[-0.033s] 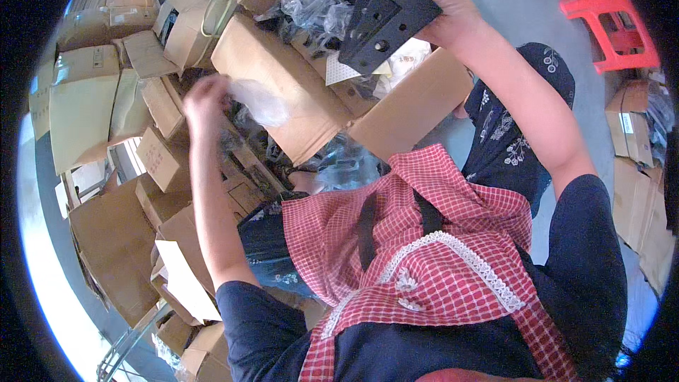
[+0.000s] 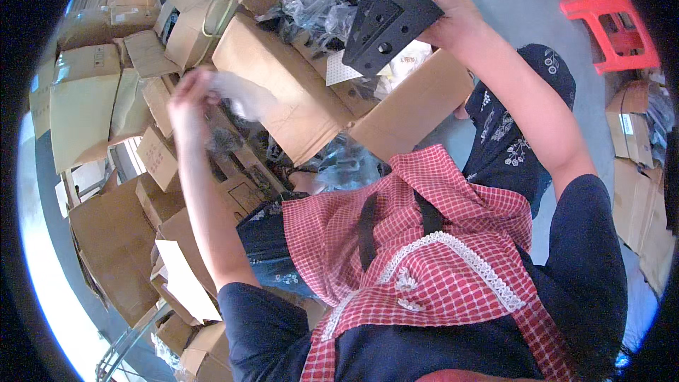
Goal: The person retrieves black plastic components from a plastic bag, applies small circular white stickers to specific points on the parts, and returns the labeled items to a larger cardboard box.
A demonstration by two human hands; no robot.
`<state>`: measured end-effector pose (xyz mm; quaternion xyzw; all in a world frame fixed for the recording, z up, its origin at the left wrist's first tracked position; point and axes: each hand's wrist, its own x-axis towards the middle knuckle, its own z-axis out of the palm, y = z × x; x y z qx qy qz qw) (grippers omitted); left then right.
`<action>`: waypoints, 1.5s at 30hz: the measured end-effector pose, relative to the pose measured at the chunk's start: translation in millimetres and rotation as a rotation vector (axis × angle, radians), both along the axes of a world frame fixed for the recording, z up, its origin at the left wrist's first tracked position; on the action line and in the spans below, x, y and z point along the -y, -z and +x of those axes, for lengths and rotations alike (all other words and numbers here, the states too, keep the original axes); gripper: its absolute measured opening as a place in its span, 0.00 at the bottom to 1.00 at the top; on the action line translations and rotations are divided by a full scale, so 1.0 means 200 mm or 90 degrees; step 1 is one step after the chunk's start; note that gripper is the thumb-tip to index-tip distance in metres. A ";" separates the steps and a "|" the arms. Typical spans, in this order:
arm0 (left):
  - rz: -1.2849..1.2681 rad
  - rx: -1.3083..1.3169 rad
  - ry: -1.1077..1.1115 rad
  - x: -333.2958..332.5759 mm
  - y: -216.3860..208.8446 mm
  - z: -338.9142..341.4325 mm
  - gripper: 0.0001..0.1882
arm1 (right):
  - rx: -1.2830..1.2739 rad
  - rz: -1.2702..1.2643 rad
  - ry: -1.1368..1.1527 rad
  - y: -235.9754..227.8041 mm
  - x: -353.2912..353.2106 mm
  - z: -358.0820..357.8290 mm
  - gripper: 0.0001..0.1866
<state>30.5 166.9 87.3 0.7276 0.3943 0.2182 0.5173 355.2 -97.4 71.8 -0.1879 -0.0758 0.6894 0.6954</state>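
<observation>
High over an open cardboard box (image 2: pixel 283 81), my right hand (image 2: pixel 447 10) grips several black L-shaped brackets (image 2: pixel 396 7) pierced with round holes. They are fanned out, one overlapping another. To the left of the box, my left hand (image 2: pixel 191 92) is closed on a clear plastic bag (image 2: pixel 244 95), which trails to the right across the box wall and is smeared by motion. Inside the box lie crumpled clear plastic wrapping (image 2: pixel 322 14), a white dotted sheet (image 2: pixel 341 68) and a white packet (image 2: pixel 411 62). The brackets hide part of the contents.
Cardboard boxes (image 2: pixel 85 99) are piled along the left side. More clear plastic (image 2: pixel 346 163) lies below the open box, in front of my apron. A red plastic stool (image 2: pixel 612 28) stands at the far right, with stacked cartons (image 2: pixel 640 198) beneath it in view.
My left hand has shifted a little to the left, drawing the plastic bag with it. My right hand and the brackets have barely moved.
</observation>
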 end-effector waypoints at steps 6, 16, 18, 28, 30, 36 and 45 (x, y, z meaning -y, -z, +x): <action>-0.267 0.418 -0.278 0.11 0.36 -0.15 0.22 | 0.120 -0.069 0.076 0.03 -0.02 -0.13 0.19; 0.440 -0.532 0.134 0.41 0.75 -0.44 0.23 | 0.225 -0.145 0.024 -0.08 -0.02 -0.27 0.16; 0.567 -0.493 0.116 0.46 0.70 -0.38 0.27 | 0.199 -0.151 0.017 0.01 -0.05 -0.25 0.16; 0.654 -0.538 0.071 0.59 0.86 0.20 0.31 | 0.263 -0.211 -0.036 0.12 -0.13 -0.37 0.11; 0.595 -0.570 0.115 0.56 0.87 0.35 0.32 | 0.364 -0.243 -0.007 0.18 -0.13 -0.33 0.13; 0.490 -0.539 0.075 0.44 0.85 0.26 0.11 | 0.577 -0.260 -0.013 0.20 -0.10 -0.36 0.16; 0.483 -0.391 0.118 0.78 0.35 0.11 0.11 | 0.896 -0.178 -0.108 0.25 -0.15 -0.47 0.17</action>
